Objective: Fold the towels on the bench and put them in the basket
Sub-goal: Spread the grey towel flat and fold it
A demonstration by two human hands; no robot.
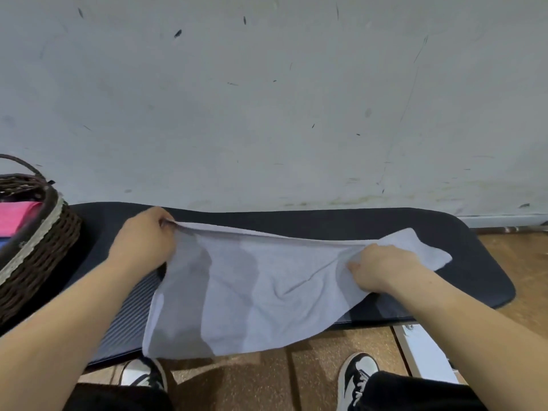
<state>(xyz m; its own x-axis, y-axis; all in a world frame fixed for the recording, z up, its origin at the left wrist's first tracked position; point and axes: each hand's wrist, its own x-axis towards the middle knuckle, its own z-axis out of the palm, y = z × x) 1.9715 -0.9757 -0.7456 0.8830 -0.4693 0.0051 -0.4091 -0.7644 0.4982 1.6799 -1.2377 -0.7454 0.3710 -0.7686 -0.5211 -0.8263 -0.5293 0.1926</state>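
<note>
A pale grey-blue towel [237, 295] is stretched over the dark padded bench [326, 221], its near edge hanging past the bench's front. My left hand [145, 241] pinches the towel's far left corner, lifted slightly. My right hand [382, 265] grips a bunched fold near the towel's right end, with a corner spilling out beyond it. A dark wicker basket [41, 250] with a pale trim band stands at the bench's left end; pink and blue folded cloth [17, 218] lies inside it.
A scuffed white wall [267, 99] rises directly behind the bench. Below the bench is a brown floor [311, 381] with my two black-and-white shoes. A white object [427, 354] sits on the floor at the right.
</note>
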